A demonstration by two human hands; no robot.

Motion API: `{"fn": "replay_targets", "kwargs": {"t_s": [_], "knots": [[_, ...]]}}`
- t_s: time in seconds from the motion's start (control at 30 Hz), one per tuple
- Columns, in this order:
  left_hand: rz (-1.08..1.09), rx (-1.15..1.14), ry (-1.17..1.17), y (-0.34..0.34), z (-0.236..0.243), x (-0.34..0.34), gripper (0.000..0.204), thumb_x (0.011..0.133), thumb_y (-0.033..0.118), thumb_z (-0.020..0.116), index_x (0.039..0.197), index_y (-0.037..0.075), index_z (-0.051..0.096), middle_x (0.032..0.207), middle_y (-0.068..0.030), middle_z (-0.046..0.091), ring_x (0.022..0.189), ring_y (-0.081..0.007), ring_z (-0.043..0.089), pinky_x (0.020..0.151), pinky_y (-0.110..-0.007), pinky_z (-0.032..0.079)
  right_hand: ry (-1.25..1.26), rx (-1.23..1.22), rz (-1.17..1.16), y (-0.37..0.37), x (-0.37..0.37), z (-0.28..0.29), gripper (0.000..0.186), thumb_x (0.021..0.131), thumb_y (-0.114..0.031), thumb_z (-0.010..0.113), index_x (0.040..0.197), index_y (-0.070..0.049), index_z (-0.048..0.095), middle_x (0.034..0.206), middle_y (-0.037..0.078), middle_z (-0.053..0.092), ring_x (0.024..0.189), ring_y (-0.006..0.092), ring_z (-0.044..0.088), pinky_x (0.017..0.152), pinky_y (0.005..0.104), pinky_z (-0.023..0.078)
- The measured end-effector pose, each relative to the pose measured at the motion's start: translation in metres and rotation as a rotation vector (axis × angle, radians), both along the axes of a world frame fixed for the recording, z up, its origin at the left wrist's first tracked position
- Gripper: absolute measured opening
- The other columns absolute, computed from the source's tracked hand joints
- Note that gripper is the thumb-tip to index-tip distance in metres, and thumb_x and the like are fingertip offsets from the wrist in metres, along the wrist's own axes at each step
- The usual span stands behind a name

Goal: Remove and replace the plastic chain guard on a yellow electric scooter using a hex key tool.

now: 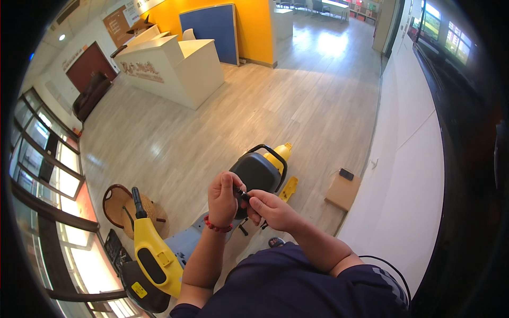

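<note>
Head view: the left hand (pixel 222 199) and right hand (pixel 274 210) pinch a small, partly shiny black piece (pixel 243 195) between narrowed fingertips, over a rounded black padded seat (pixel 258 169). Beyond the grip, pale wood-grained plank floor (pixel 313 100) runs to an angular white counter (pixel 197 71); rightward, a flat brown cardboard box (pixel 342 193) lies beside a smooth white wall (pixel 405 175). Left of the grip, nearer the lower edge, curves a yellow scooter front (pixel 170 273).
</note>
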State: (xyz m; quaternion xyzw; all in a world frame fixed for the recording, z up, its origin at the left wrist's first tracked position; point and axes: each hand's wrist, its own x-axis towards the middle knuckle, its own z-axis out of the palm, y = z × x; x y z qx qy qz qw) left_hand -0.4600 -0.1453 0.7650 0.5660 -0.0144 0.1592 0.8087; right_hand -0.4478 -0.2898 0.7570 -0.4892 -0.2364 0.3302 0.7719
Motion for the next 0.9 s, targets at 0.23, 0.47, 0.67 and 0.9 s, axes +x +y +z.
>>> {"fn": "replay_targets", "kwargs": {"t_s": [0.23, 0.47, 0.67, 0.9], "knots": [[-0.058, 0.163, 0.115, 0.005, 0.000, -0.007, 0.025, 0.095, 0.024, 0.044, 0.086, 0.005, 0.056, 0.061, 0.0028, 0.049, 0.053, -0.0032, 0.043, 0.050, -0.018, 0.037, 0.268, -0.013, 0.135, -0.008, -0.007, 0.002, 0.021, 0.097, -0.020, 0.036, 0.097, -0.003, 0.048, 0.066, -0.002, 0.042, 0.051, 0.0057, 0.036, 0.048, 0.0223, 0.038], [-0.046, -0.039, 0.071, 0.002, -0.024, -0.011, 0.024, 0.096, 0.026, 0.044, 0.082, 0.006, 0.049, 0.060, 0.0007, 0.043, 0.051, -0.0085, 0.042, 0.048, -0.022, 0.038, 0.232, -0.053, 0.036, -0.006, -0.013, -0.012, 0.017, 0.095, -0.018, 0.039, 0.096, -0.004, 0.049, 0.064, -0.002, 0.042, 0.047, 0.0053, 0.038, 0.043, 0.0203, 0.035], [-0.028, -0.078, 0.072, -0.022, -0.018, -0.004, 0.028, 0.095, 0.030, 0.044, 0.082, 0.006, 0.049, 0.061, 0.0027, 0.043, 0.053, -0.0045, 0.042, 0.048, -0.017, 0.035, 0.271, -0.041, 0.019, -0.013, -0.004, -0.016, 0.019, 0.096, -0.020, 0.039, 0.092, -0.005, 0.049, 0.061, -0.002, 0.043, 0.046, 0.0052, 0.039, 0.041, 0.0208, 0.035], [-0.074, -0.050, 0.215, -0.018, -0.073, -0.005, 0.028, 0.095, 0.031, 0.044, 0.083, 0.007, 0.050, 0.065, 0.0012, 0.049, 0.057, -0.0036, 0.043, 0.051, -0.018, 0.035, 0.391, -0.080, -0.012, -0.019, -0.009, -0.056, 0.023, 0.097, -0.018, 0.036, 0.110, -0.003, 0.047, 0.061, -0.002, 0.040, 0.046, 0.0046, 0.036, 0.042, 0.0202, 0.034]]}}
